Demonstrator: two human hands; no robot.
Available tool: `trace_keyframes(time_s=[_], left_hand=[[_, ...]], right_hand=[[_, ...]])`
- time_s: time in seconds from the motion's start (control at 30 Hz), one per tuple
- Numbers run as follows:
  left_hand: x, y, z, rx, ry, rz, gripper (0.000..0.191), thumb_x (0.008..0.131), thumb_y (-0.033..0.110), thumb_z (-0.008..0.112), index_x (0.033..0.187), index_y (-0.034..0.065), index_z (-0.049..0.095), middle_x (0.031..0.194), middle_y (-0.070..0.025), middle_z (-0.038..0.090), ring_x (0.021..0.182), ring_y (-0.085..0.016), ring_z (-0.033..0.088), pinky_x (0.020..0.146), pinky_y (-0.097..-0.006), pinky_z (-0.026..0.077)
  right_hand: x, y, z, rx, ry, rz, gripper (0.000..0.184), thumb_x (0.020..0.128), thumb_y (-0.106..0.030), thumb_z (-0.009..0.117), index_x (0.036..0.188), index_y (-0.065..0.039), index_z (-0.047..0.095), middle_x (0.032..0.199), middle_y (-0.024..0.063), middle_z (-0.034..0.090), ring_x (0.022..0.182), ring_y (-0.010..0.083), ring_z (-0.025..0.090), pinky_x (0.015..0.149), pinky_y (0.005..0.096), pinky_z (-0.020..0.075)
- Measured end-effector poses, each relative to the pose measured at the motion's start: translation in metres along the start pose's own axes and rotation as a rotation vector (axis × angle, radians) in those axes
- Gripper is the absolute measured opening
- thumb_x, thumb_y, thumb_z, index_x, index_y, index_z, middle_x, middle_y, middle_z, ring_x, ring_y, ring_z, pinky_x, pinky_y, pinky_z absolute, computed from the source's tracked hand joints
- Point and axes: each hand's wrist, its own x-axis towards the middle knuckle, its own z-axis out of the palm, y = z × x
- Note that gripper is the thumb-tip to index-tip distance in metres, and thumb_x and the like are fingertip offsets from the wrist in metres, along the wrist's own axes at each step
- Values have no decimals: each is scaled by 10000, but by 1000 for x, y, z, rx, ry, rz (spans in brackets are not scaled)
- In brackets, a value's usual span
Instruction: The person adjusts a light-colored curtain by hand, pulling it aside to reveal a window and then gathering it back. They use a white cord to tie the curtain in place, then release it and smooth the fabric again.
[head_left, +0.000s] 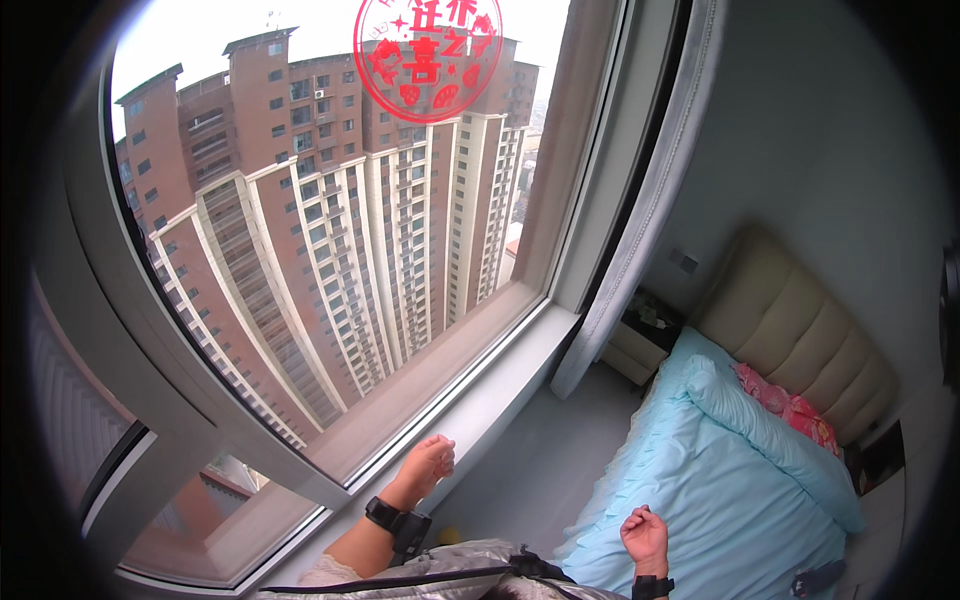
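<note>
My left hand (427, 466) is over the white windowsill (480, 420), fingers curled into a loose fist with nothing seen in it. Whether it touches the sill I cannot tell. A black strap with a small black device (401, 523) circles that wrist. Farther right, my right hand (645, 534) is palm up with its fingers curled in, holding nothing visible; another black band (651, 587) is on its wrist. From my viewpoint it appears against a bed with a light blue quilt (712, 480). Below me shows part of a silvery jacket (450, 562) with a dark zip.
A large framed window (345, 225) bears a round red sticker (427, 60) with writing. Tall brown-and-cream buildings (322, 142) stand outside. A pale curtain (637, 217) hangs beside it. Beyond are a nightstand (628, 352), a padded headboard (795, 322) and a red patterned pillow (787, 409). Grey floor (525, 465) separates sill and bed.
</note>
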Motion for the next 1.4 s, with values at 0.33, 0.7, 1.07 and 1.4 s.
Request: trace_keyframes(time_s=[0.33, 0.7, 1.07, 1.4], left_hand=[[47, 28, -5, 3, -13, -29, 171, 875, 116, 530, 727, 111, 444, 586, 29, 395, 506, -93, 345, 486, -248, 301], [82, 44, -19, 70, -78, -67, 152, 882, 154, 525, 745, 110, 474, 589, 28, 388, 532, -102, 370, 521, -243, 331], [87, 41, -2, -1, 72, 22, 150, 857, 101, 548, 747, 111, 446, 583, 20, 403, 498, -99, 357, 488, -246, 321], [97, 28, 31, 13, 68, 90, 169, 868, 119, 539, 734, 109, 437, 587, 28, 397, 505, -95, 351, 482, -247, 310]], right_hand=[[41, 14, 41, -15, -5, -13, 110, 792, -5, 516, 865, -84, 540, 747, 0, 515, 649, 125, 488, 628, 263, 418], [73, 32, 61, 2, 3, -1, 116, 791, -3, 520, 862, -92, 543, 741, -2, 505, 648, 117, 481, 627, 262, 417], [111, -8, 80, -31, -12, 67, 107, 784, 4, 540, 841, -87, 549, 749, 20, 518, 640, 126, 485, 615, 266, 420], [132, -55, 72, -45, -74, 94, 111, 783, 11, 527, 846, -77, 550, 755, 17, 518, 645, 127, 487, 621, 266, 420]])
